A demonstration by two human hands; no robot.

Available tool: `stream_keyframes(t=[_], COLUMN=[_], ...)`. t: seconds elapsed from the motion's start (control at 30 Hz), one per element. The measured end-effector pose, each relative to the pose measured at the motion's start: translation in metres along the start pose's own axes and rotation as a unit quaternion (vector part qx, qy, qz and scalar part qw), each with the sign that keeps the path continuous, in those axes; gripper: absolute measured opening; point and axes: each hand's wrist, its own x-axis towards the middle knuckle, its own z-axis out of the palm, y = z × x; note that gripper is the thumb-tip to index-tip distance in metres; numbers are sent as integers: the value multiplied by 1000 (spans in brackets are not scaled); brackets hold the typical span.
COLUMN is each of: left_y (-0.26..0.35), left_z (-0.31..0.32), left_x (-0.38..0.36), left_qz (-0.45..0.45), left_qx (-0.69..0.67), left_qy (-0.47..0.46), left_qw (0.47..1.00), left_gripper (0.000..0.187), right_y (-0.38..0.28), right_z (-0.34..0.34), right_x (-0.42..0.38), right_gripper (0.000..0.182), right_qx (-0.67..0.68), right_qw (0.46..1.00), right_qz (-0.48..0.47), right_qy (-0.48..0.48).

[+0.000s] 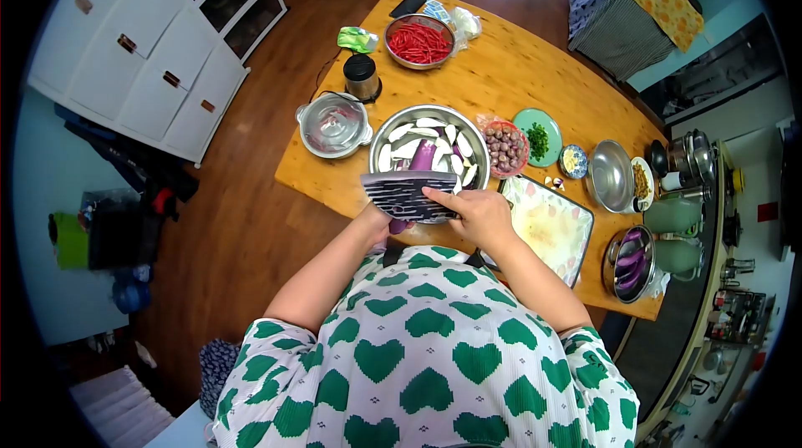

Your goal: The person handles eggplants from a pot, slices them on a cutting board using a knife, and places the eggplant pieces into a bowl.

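Note:
Over the near rim of a steel bowl [375, 124], my right hand [484, 218] grips a wide dark cleaver [409, 196], its index finger laid along the blade. My left hand [376, 221] is closed round a purple eggplant [422, 155], whose far part shows beyond the blade and whose near end [398, 226] shows below it. The blade crosses the eggplant and hides its middle. Pale cut eggplant pieces [402, 132] lie in the bowl.
Around the bowl on the wooden table [326, 189] stand a glass pot [334, 124], a grinder [362, 78], red chilies [418, 43], a shallot basket [507, 149], a green plate [522, 124], a cutting board [543, 226], an empty-looking steel bowl [611, 176] and whole eggplants [631, 264].

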Motion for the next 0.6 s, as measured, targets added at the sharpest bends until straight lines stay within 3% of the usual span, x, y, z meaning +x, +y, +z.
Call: stream_keyframes(t=[0.13, 0.23, 0.33, 0.43, 0.47, 0.6], left_y=[4, 8, 6, 5, 7, 17], left_z=[4, 2, -2, -6, -7, -12], left_x=[-2, -2, 0, 0, 0, -2], left_qz=[-7, -22, -27, -11, -14, -29], left_qx=[25, 23, 24, 30, 44, 63], left_qy=[34, 21, 15, -5, -7, -30], left_qw=[999, 999, 999, 999, 999, 997], left_gripper=[23, 23, 24, 27, 43, 69], right_y=[2, 7, 6, 13, 18, 37], right_z=[4, 9, 10, 12, 15, 23], right_x=[1, 0, 0, -3, -6, -12], right_gripper=[68, 78, 67, 69, 71, 71], right_qx=[1, -9, -20, -24, -17, -26], right_qw=[1000, 1000, 1000, 999, 999, 998], right_qz=[1, -13, -10, 13, 22, 51], right_qy=[-4, 12, 20, 24, 28, 33])
